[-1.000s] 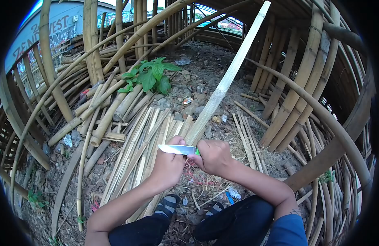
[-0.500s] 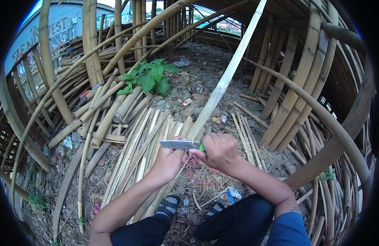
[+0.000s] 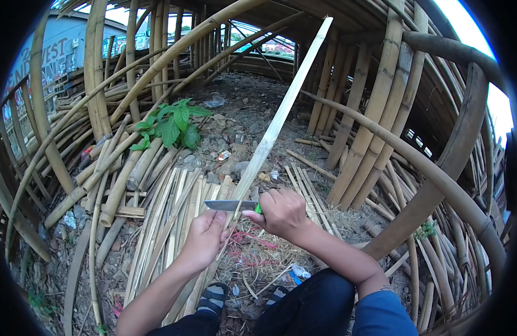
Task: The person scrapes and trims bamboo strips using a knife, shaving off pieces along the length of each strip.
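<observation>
A long pale bamboo strip (image 3: 275, 124) slants up and away from me, its far end high near the roof. My left hand (image 3: 202, 238) is closed around the near end of the strip, thumb on top, just below the blade. The fingers on the far side are partly hidden. My right hand (image 3: 283, 211) grips the green handle of a knife (image 3: 230, 206). Its broad metal blade lies across the strip, pointing left, tip above my left thumb. Beneath my hands, several split bamboo strips (image 3: 167, 221) lie side by side on the ground.
Bamboo poles (image 3: 132, 168) are piled at left beside a leafy green plant (image 3: 177, 124). Upright bamboo posts (image 3: 376, 106) stand at right, with a curved pole (image 3: 404, 129) crossing in front. Rubble covers the ground (image 3: 236, 117). My sandalled feet (image 3: 213, 298) are below.
The view has shifted right, and the strip's far end has come into sight. My left hand has dropped slightly below the blade, showing its thumb. The knife remains across the strip.
</observation>
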### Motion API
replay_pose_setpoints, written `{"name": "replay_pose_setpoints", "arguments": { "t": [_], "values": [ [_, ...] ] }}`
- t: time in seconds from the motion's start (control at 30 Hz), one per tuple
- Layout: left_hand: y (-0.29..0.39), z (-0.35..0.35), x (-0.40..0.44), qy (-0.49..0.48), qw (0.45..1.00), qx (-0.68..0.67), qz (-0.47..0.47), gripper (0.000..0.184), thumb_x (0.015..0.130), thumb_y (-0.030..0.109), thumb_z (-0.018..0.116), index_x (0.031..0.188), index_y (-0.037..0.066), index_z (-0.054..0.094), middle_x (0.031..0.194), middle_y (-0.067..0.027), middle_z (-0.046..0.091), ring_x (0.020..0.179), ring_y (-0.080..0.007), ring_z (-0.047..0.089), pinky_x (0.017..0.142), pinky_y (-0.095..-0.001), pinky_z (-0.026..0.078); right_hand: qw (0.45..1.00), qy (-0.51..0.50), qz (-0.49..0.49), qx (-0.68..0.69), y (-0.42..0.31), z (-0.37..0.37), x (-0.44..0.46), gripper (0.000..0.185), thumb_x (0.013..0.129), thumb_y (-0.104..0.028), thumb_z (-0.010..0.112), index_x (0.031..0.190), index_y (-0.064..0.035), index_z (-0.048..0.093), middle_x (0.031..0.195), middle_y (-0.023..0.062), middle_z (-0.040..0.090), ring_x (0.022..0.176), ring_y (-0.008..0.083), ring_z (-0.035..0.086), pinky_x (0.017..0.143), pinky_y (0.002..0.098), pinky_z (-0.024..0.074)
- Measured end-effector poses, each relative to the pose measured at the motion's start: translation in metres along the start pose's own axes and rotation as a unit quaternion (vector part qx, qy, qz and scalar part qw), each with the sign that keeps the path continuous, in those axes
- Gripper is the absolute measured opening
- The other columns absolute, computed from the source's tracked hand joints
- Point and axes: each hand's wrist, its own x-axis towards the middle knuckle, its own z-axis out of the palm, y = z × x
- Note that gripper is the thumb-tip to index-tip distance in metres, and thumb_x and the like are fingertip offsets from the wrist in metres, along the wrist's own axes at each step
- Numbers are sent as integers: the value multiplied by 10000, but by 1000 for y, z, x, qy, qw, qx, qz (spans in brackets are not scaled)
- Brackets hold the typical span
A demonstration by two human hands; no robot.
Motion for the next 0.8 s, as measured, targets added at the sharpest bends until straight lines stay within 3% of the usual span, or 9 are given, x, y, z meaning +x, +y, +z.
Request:
{"name": "replay_pose_setpoints", "arguments": {
  "t": [0.07,0.13,0.37,0.43,0.53,0.57,0.63,0.8],
  "values": [
    [-4,0,0,-5,1000,0,-8,299,1094,342,426,1002,77,530,675,46,446,502,-29,325,462,-206,255,1000,4,-1,-10,4,-3,-2,530,919,-543,632,637,-125,470,565,18,452,446,170,479,420,313,357],
    [-4,0,0,-6,1000,2,-20,303,1094,345,425,1001,76,529,673,48,445,503,-29,324,461,-205,258,1000,3,16,-2,4,-7,-1,533,904,-521,663,629,-109,465,546,48,430,450,223,476,433,361,380],
    [-15,-1,-1,-25,999,20,-13,270,1094,321,435,963,102,521,667,46,435,517,-36,335,460,-206,268,999,-21,37,-23,18,-14,-12,529,924,-506,643,632,-105,459,552,60,442,452,241,481,435,377,378],
    [-16,-1,-4,-34,999,29,-18,279,1096,268,439,922,65,517,688,34,457,588,-51,410,529,-218,350,997,-23,73,-31,25,-15,-16,525,932,-504,633,642,-102,461,555,64,445,459,249,484,440,382,382],
    [-20,-1,-6,-39,998,38,-11,280,1096,264,441,920,63,525,692,41,439,600,-50,426,536,-222,366,998,-6,17,-58,34,-16,-22,538,941,-535,611,638,-119,456,547,36,428,435,199,467,419,339,377],
    [-21,1,-7,-40,998,38,-14,280,1096,264,441,920,63,525,692,41,439,600,-50,426,536,-222,366,998,-8,19,-57,34,-18,-23,538,941,-535,611,638,-119,456,547,36,428,435,199,467,419,339,377],
    [-23,1,-7,-46,998,52,-2,258,1097,301,435,915,123,474,668,40,420,540,-42,324,472,-209,262,998,-18,35,-41,33,-20,-25,541,956,-522,594,645,-99,463,551,60,423,463,242,480,447,379,387],
    [-25,5,-8,-50,996,72,0,255,1098,306,432,927,121,472,672,37,421,537,-41,320,474,-208,265,998,-24,24,-58,37,-27,-27,557,954,-533,590,633,-98,455,552,57,420,463,235,474,445,374,386]
  ]
}}
